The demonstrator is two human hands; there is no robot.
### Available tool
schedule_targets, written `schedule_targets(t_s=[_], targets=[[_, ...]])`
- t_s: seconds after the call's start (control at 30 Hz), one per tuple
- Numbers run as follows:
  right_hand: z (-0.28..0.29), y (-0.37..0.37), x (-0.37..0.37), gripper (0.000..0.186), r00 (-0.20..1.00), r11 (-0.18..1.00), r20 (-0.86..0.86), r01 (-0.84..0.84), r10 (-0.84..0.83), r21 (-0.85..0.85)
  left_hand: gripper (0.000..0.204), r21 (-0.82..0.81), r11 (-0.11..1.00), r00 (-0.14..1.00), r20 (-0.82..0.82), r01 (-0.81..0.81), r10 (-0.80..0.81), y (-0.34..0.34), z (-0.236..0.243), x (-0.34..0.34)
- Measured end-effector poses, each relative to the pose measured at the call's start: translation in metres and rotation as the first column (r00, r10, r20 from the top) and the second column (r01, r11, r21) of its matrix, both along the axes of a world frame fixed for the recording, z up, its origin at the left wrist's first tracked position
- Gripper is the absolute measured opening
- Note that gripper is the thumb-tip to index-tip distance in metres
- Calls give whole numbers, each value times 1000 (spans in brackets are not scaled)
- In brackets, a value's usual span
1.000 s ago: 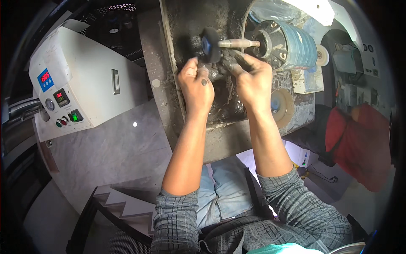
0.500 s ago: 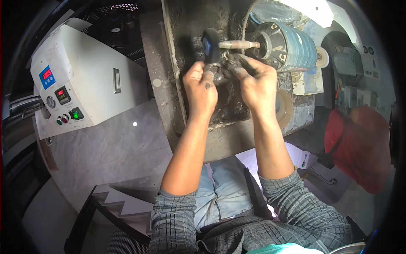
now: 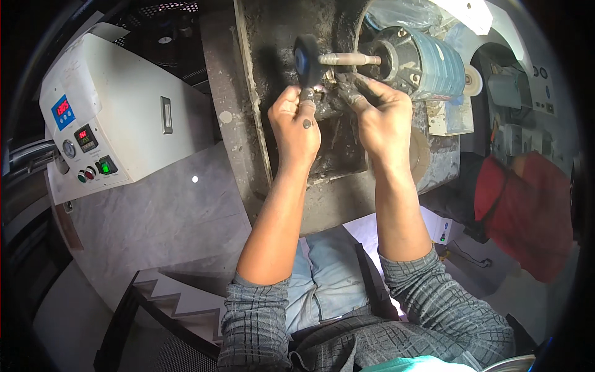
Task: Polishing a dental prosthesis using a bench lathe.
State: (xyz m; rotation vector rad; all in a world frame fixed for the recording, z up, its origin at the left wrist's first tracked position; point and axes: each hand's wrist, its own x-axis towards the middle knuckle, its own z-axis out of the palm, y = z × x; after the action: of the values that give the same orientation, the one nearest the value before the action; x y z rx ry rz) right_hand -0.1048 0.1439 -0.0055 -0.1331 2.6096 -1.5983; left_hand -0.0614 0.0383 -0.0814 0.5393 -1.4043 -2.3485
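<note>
A dark wheel with a blue centre [image 3: 303, 61] sits on the end of a tapered, threaded spindle [image 3: 350, 59]. The spindle comes out of a motor [image 3: 427, 64] wrapped in bluish plastic. Just below the wheel, my left hand [image 3: 295, 127] is closed, with thumb and forefinger pinched near its lower rim. To the right, under the spindle, my right hand [image 3: 385, 121] is closed too, its grimy fingers pointing toward the wheel. Something small and shiny shows between the fingertips, too small and dirty to name. Whether it touches the wheel I cannot tell.
A grimy, wet-looking metal trough [image 3: 334, 167] surrounds the wheel. At the left stands a white machine box [image 3: 124, 118] with displays and buttons. Right of the motor is a pale round wheel [image 3: 473, 82]. A person in red [image 3: 524, 214] is at the far right.
My right hand has moved slightly up and right, and the gap between my hands is a little wider. My left hand stays almost in place below the wheel.
</note>
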Motion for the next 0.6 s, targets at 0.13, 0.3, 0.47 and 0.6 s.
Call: schedule_targets(t_s=[0.13, 0.3, 0.47, 0.6], targets=[[-11, -9, -7, 29, 1000, 999, -15, -11, 12, 34, 22, 61, 992, 993, -37, -106, 109, -5, -4, -6], [-11, -17, -8, 27, 1000, 999, -9, 14, -14, 47, 29, 63, 990, 992, 16, -126, 126, -10, -1, -8], [-2, -10, -1, 27, 997, 1000, 72, 19, -18, -10, 29, -55, 998, 995, 85, -44, 48, -8, 3, 3], [11, 16, 13, 32, 996, 975, -87, 34, -15, 222, 28, -172, 983, 997, 37, -65, 73, -2, 4, 13]])
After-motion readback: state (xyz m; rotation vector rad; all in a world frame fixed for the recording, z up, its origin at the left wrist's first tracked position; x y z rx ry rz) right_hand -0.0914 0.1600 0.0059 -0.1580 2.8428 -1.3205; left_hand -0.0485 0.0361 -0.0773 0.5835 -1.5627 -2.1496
